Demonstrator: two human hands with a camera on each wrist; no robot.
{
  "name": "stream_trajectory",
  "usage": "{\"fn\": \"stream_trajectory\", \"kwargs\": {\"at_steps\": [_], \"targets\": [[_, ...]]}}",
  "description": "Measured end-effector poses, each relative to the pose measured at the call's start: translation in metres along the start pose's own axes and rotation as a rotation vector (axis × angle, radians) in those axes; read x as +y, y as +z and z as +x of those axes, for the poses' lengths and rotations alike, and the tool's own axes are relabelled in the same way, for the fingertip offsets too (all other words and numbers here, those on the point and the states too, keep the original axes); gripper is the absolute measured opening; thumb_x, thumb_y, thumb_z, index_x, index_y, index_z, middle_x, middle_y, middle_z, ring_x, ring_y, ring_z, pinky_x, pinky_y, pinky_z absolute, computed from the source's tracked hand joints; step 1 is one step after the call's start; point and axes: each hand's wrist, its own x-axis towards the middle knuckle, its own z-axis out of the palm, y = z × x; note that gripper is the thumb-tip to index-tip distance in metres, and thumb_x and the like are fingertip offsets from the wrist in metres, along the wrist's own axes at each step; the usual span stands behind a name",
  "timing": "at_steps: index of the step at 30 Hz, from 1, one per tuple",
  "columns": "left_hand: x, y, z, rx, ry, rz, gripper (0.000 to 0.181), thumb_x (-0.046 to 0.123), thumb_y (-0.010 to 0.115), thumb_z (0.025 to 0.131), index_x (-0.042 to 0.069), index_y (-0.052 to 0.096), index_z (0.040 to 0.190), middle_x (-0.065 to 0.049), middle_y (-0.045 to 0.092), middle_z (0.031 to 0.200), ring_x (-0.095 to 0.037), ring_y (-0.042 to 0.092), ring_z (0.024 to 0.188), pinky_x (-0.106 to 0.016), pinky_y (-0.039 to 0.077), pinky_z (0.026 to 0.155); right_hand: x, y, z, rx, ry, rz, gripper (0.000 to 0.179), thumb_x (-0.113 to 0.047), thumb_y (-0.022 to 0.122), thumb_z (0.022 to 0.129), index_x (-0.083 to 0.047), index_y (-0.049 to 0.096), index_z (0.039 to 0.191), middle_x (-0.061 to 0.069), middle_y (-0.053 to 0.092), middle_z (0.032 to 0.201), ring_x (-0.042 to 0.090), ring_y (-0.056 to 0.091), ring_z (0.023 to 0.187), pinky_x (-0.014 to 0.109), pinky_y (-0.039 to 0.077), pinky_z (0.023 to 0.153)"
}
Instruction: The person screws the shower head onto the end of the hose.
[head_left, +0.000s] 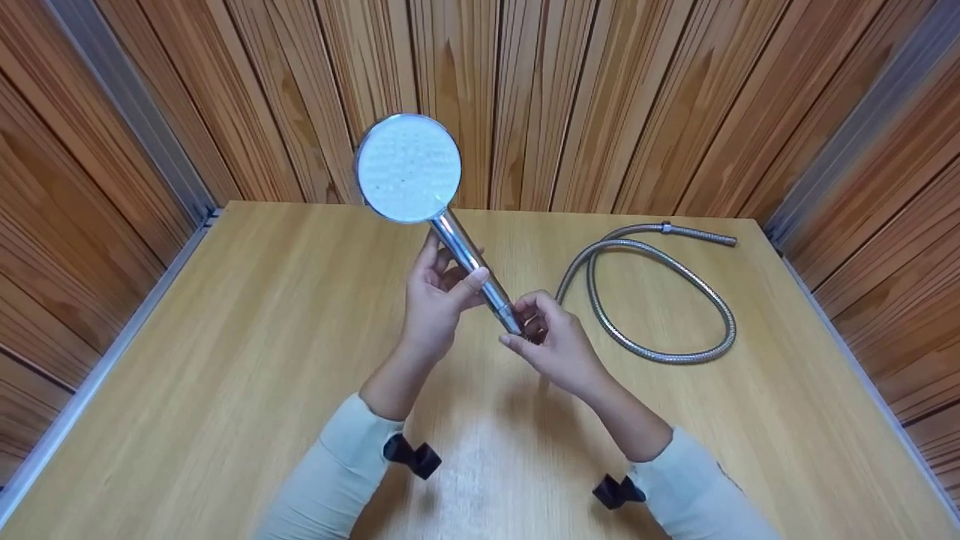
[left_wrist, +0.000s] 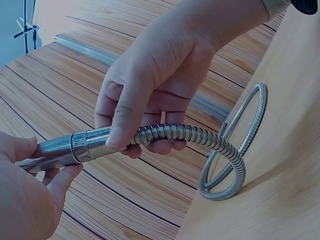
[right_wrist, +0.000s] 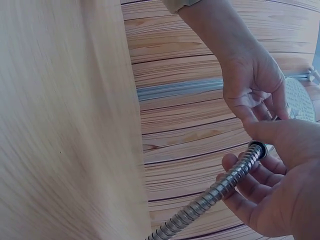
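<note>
A chrome hand shower (head_left: 409,169) with a round white spray face is held up at a slant over the table. My left hand (head_left: 435,307) grips its handle (head_left: 471,259), thumb across the front. At the handle's lower end, my right hand (head_left: 555,345) pinches the smooth metal connector nut (left_wrist: 100,142) between thumb and fingers. In the left wrist view the nut sits against the handle's ringed end, and the ribbed metal shower hose (left_wrist: 170,131) curves out of it. How far the nut is threaded cannot be seen.
The rest of the hose (head_left: 690,358) lies looped on the right of the wooden table (head_left: 247,337). Its free end (head_left: 720,238), with a small nut, points right near the back edge. Wood-plank walls (head_left: 525,97) stand behind and at both sides.
</note>
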Motion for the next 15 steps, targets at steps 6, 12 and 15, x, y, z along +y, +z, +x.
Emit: {"fn": "stream_trajectory", "kwargs": {"at_steps": [6,12,15], "targets": [[0.0007,0.0004,0.0003,0.004,0.015,-0.016,0.079,-0.004,0.065,0.090,0.014,0.024,0.155,-0.017,0.055,0.132,-0.036,0.059,0.112,-0.049,0.057,0.081,-0.0013,-0.0030,-0.0009,-0.007,-0.041,0.032,0.028,-0.014,0.067,0.093,-0.007,0.063,0.120,0.006,0.060,0.099,0.020,0.059,0.082,0.028,0.052,0.069],[0.0029,0.0027,-0.0003,0.006,0.008,-0.034,0.080,-0.006,0.065,0.089,0.013,0.024,0.155,-0.018,0.054,0.130,-0.036,0.058,0.113,-0.049,0.056,0.083,0.0027,-0.0075,-0.0008,-0.080,-0.068,0.077,0.038,-0.015,0.060,0.098,-0.004,0.056,0.134,0.010,0.059,0.103,0.026,0.063,0.087,0.029,0.055,0.073],[0.0022,0.0028,-0.0007,0.000,0.012,-0.041,0.081,-0.006,0.065,0.089,0.013,0.022,0.155,-0.019,0.052,0.133,-0.036,0.057,0.115,-0.049,0.056,0.084,0.0024,-0.0081,-0.0007,-0.092,-0.076,0.100,0.041,-0.014,0.058,0.099,-0.002,0.049,0.137,0.013,0.062,0.103,0.029,0.064,0.086,0.029,0.054,0.072]]}}
